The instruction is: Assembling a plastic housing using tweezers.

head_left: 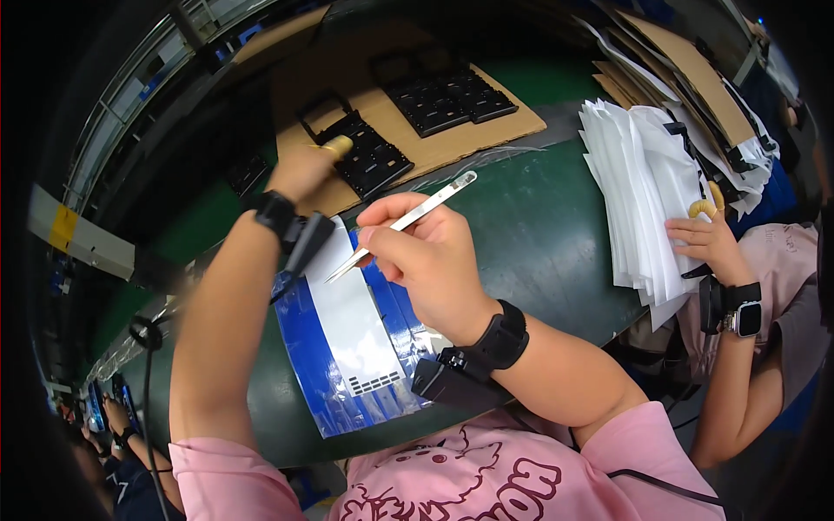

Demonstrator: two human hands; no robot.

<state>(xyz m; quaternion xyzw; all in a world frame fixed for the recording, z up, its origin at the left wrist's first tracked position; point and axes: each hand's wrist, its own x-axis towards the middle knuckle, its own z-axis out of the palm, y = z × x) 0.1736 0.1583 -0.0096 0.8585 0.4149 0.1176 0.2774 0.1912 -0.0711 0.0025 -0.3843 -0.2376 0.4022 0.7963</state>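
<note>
In our right grip (pixel 434 265) we pinch silver tweezers (pixel 445 194) over a white strip (pixel 347 317) on a blue sheet (pixel 306 356), while our left grip (pixel 306 174), whether closed we cannot tell, meets a black plastic frame (pixel 375 163) on cardboard (pixel 526 127) atop the green counter (pixel 539 239).

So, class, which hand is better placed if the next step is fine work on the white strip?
Probably the right hand: it holds the tweezers, their tips over the white strip. The left hand is farther off, at a black part on the cardboard.
</note>
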